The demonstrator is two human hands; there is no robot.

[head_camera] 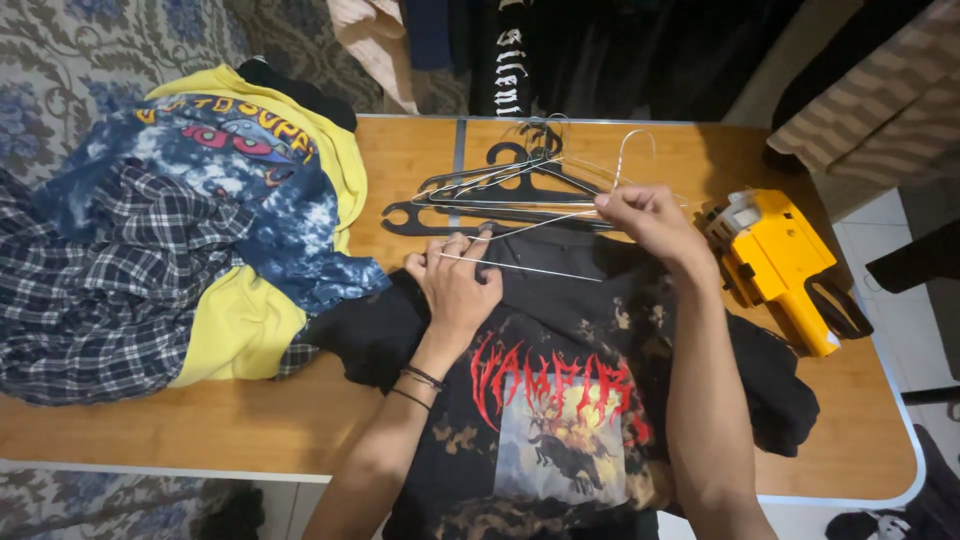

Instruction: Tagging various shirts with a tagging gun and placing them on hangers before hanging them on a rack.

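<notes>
Wire hanger (540, 240) pinched in both hands over a black printed t-shirt (560, 400) on the wooden table (250, 420)
Left hand (455, 285) grips the hanger's lower bar, fingers curled shut; right hand (650, 220) pinches the upper wire near the hook. Black hangers (500, 195) piled just behind; yellow tagging gun (780, 265) right of the shirt; heap of plaid and tie-dye clothes (170, 240) at left

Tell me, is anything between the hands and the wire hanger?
Nothing visible. The left hand and right hand both already grip the thin wire hanger, over the black printed shirt. The pile of black hangers lies just behind.
</notes>
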